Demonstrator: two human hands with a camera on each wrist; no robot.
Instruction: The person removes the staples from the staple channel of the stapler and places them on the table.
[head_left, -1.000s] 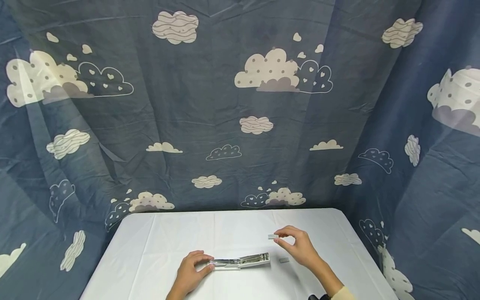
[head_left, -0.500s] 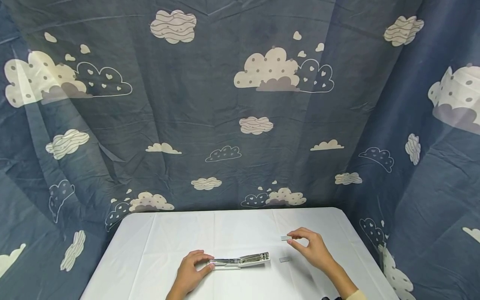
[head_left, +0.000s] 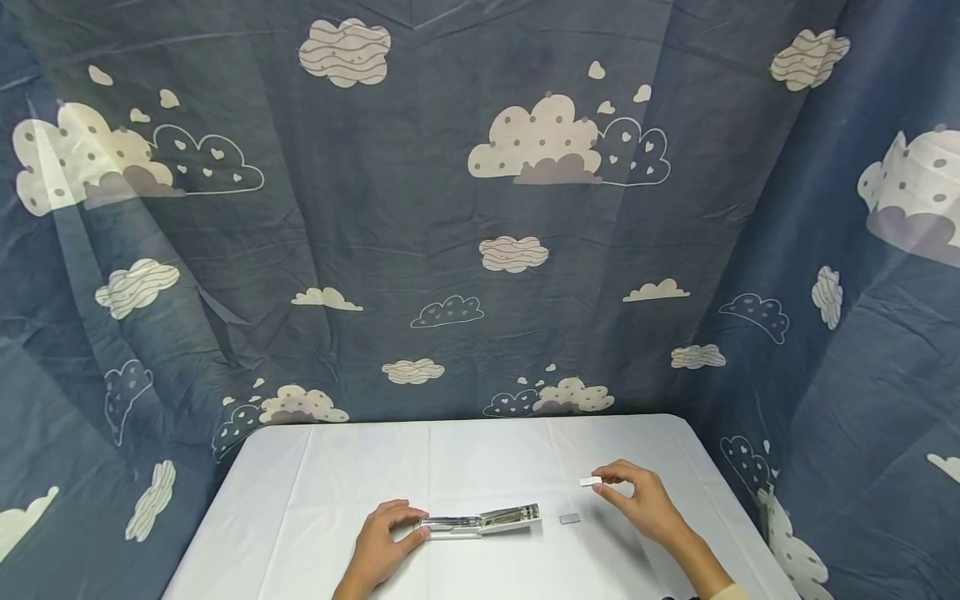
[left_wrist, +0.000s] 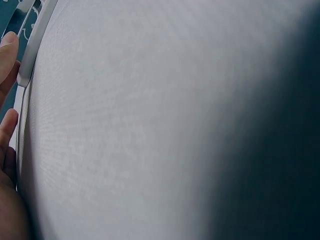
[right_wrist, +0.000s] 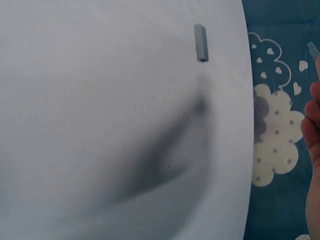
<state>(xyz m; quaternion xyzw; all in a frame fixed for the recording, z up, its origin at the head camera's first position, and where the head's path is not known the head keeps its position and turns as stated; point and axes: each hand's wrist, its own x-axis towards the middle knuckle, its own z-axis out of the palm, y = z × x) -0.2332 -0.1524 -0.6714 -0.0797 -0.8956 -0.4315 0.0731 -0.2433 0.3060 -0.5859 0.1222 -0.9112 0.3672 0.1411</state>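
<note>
An opened white stapler point(head_left: 510, 520) lies on the white table, its metal staple channel exposed and its top section folded back to the right. My left hand point(head_left: 378, 543) grips its left end between thumb and fingers. In the left wrist view only the pale end of the stapler point(left_wrist: 31, 55) shows beside the fingertips. Above the table on the right, my right hand point(head_left: 643, 502) pinches a short strip of staples point(head_left: 589, 482) by its right end. A second grey staple strip point(head_left: 570, 518) lies on the cloth between the stapler and my right hand.
A white cloth covers the table point(head_left: 360, 467), whose rounded far edge meets a dark blue curtain point(head_left: 420, 208) printed with clouds. The curtain also hangs at both sides. My right hand casts a shadow on the cloth.
My right hand has moved right and slightly nearer with the pinched staple strip, away from the stapler. The left hand, stapler and the strip on the table have stayed in place.
</note>
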